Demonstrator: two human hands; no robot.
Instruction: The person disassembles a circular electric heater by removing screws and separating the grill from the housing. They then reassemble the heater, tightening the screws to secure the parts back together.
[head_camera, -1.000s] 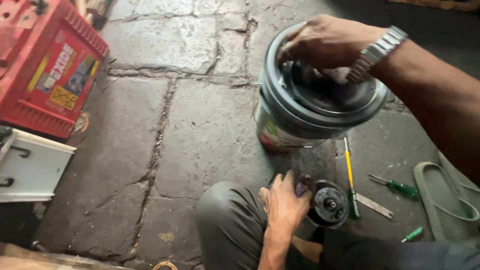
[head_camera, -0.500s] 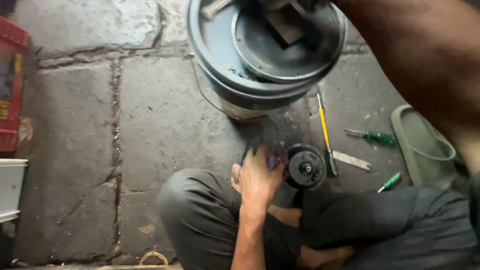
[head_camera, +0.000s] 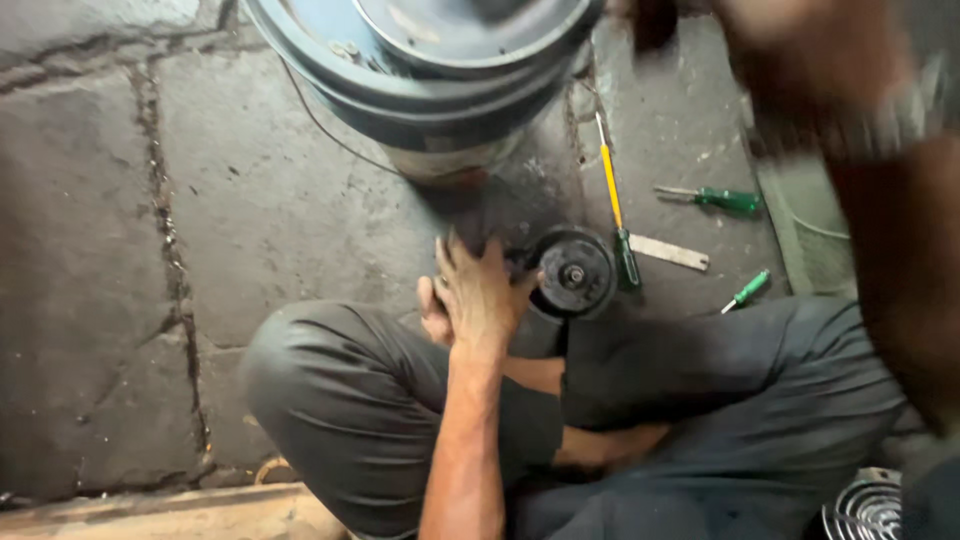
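A large grey metal drum (head_camera: 430, 70) is held up at the top of the view, tilted so its rim faces the camera. The right hand (head_camera: 800, 50) is blurred beside it; whether it grips cannot be told. The left hand (head_camera: 480, 290) is spread flat on the stone floor (head_camera: 110, 250), touching a black round part (head_camera: 572, 272), seemingly for support. Screwdrivers (head_camera: 720, 198) lie nearby within reach.

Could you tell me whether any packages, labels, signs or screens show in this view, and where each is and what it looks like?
Label: a pale, worn band wrapped round the lower side of the big grey round housing at top centre; whitish with a reddish lower edge, print too blurred to make out.
No packages, signs or screens show.
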